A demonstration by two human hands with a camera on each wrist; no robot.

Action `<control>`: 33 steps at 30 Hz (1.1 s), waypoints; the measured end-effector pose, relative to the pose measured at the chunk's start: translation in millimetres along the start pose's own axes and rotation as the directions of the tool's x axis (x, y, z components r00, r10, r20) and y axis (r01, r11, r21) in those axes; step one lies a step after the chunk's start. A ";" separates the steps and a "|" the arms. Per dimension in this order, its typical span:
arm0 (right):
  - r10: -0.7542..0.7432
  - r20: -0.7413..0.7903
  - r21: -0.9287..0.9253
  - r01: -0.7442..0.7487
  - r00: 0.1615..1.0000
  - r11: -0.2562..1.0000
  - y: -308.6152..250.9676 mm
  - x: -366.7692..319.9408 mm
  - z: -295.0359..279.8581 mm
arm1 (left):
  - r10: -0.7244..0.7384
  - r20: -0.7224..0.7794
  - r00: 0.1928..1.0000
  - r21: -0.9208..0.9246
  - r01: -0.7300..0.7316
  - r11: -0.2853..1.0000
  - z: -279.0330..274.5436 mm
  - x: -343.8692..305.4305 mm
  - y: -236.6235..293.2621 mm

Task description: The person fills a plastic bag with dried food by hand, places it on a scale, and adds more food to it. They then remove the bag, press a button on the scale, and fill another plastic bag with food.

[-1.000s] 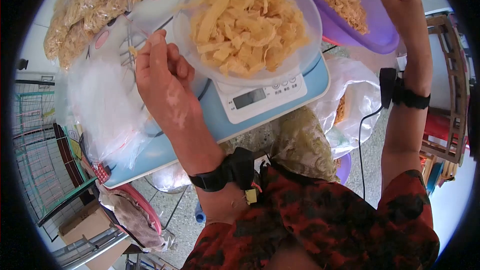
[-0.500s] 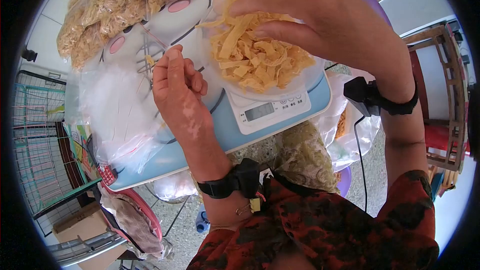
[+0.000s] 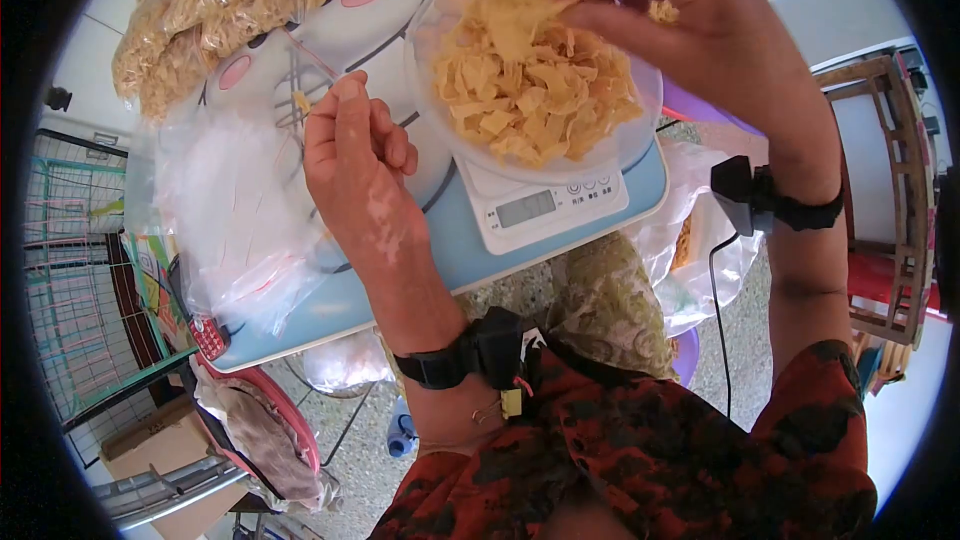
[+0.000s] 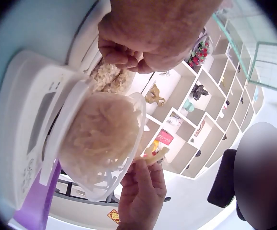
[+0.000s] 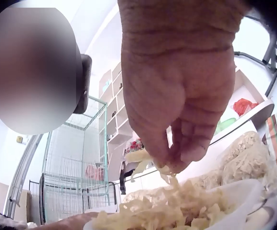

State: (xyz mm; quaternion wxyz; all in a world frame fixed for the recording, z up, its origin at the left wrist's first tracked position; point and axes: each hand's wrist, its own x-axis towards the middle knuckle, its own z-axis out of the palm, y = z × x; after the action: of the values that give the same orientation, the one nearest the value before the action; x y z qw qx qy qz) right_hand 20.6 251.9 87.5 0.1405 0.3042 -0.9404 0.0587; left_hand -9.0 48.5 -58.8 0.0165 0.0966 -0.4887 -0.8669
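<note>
My right hand (image 3: 680,0) is above the translucent bowl (image 3: 425,90), its thumb and fingers pinching a few pale yellow dried strips (image 5: 139,160). A small crumpled piece (image 3: 663,11) shows at its palm side. Flat yellow strips (image 3: 530,100) are heaped in the bowl, which stands on a white kitchen scale (image 3: 560,215); the display figures are too faint to read. My left hand (image 3: 365,160) stays to the left of the bowl, fingers loosely curled and thumb along the index finger. Nothing shows in it in the left wrist view. A thin red line (image 3: 318,55) runs near its fingertips.
Clear plastic bags (image 3: 235,210) lie on the left of the blue table (image 3: 460,260). Filled bags of strips (image 3: 220,25) are piled at the back. A purple basin (image 3: 710,112) sits behind the scale on the right. Below it is a white plastic bag (image 3: 735,270).
My right hand moved from the purple basin to above the bowl, touched the heap half a second ago, and is now slightly higher with strips pinched. The left hand keeps about the same pose.
</note>
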 end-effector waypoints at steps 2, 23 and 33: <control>0.064 -0.083 0.166 -0.050 0.994 0.985 19.5 -9.9 6.0 | -0.002 -0.008 1.000 0.014 0.002 1.000 1.1 -0.2 -0.4; 0.180 -0.299 0.674 0.074 0.937 0.735 42.2 -34.5 -0.9 | 0.023 0.004 1.000 0.000 -0.023 1.000 1.7 2.8 -9.5; 0.210 -0.422 0.596 0.095 0.882 0.797 47.7 -40.0 1.2 | 0.026 0.045 0.999 -0.001 -0.026 1.000 -2.3 4.5 -10.0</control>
State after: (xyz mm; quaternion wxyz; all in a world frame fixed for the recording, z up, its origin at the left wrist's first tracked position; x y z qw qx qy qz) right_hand 23.2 312.4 73.1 0.2573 0.2798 -0.8191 0.4296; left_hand -12.3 51.2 -69.1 0.0167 0.0710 -0.4899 -0.8687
